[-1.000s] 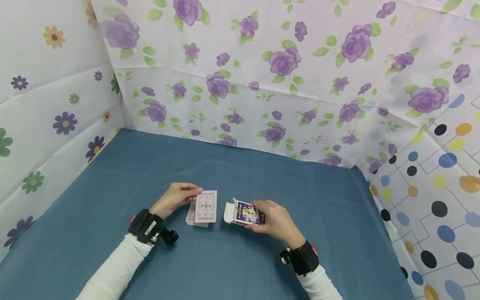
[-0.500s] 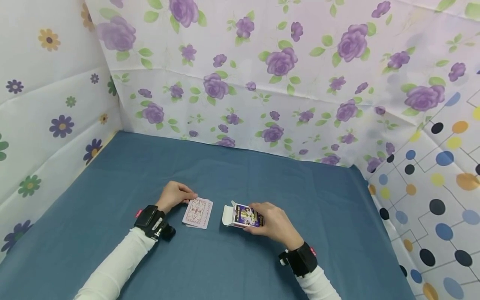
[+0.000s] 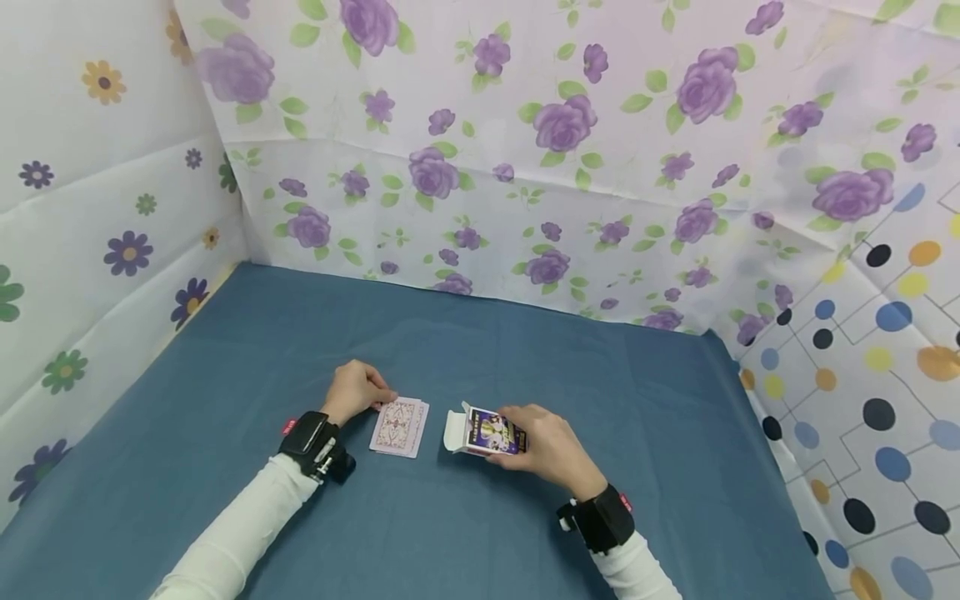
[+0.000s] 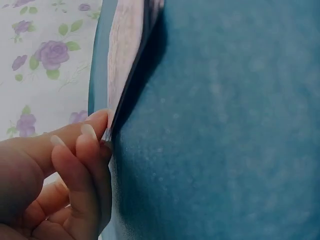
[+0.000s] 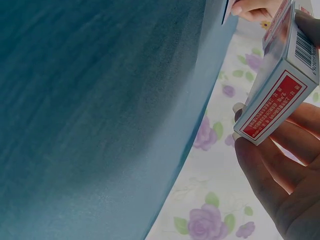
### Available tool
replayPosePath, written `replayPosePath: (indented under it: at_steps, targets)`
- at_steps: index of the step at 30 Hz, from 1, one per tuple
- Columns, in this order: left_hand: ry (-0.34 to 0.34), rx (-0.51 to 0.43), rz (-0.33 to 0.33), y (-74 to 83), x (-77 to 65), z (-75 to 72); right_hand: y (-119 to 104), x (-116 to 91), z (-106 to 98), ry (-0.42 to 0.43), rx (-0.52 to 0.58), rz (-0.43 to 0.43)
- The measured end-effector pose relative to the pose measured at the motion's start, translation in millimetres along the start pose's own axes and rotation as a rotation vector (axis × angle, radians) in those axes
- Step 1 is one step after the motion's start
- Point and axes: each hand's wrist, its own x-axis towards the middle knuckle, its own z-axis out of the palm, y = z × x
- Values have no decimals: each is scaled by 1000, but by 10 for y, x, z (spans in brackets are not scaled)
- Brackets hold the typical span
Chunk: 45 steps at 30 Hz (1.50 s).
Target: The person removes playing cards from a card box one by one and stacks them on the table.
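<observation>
Your left hand [image 3: 356, 392] is bending down, its grip pinching the cards [image 3: 397, 428] near their upper left corner, over the surface [image 3: 450, 533]. Your right hand [image 3: 547, 442] is gripping the card box [image 3: 491, 432], its open flap facing the cards. Since a second ago, the cards are sitting more squarely together; the box is staying nearly put.

The left sleeve [image 3: 228, 533] and right sleeve [image 3: 637, 568] are white, close-fitting and softly creased. A thick black left band [image 3: 306, 440] carries a red tag [image 3: 289, 427] with pale lettering too small to read, white fittings [image 3: 325, 452] and a rounded black knob [image 3: 342, 468], while the black right band [image 3: 607, 518] has its own red label [image 3: 626, 502] and a small white piece [image 3: 565, 524]. Both the left hand [image 3: 356, 390] and right hand [image 3: 551, 442] are bare, their nails reaching past the fingertips.
</observation>
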Motion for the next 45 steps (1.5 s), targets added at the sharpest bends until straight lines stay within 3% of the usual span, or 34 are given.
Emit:
replayPosePath:
  at_steps: [5, 9, 14, 17, 25, 38, 45]
  targets:
    - [10, 9, 40, 33, -5, 19, 11, -4, 8, 20, -5, -20]
    - [-2, -35, 108, 214, -120, 42, 8, -2, -4, 27, -7, -29]
    - [-201, -198, 227, 588, -382, 169, -17, 11, -49, 36, -12, -32]
    - [-271, -219, 276, 747, -498, 277, -41, 29, -77, 50, -6, -43]
    - [-265, -154, 201, 828, -579, 434, -108, 26, -119, 74, -16, -74]
    - [-462, -310, 132, 746, -490, 337, -113, 18, -116, 65, -5, -71]
    - [-481, -335, 120, 723, -462, 310, -88, 18, -115, 68, -6, -66]
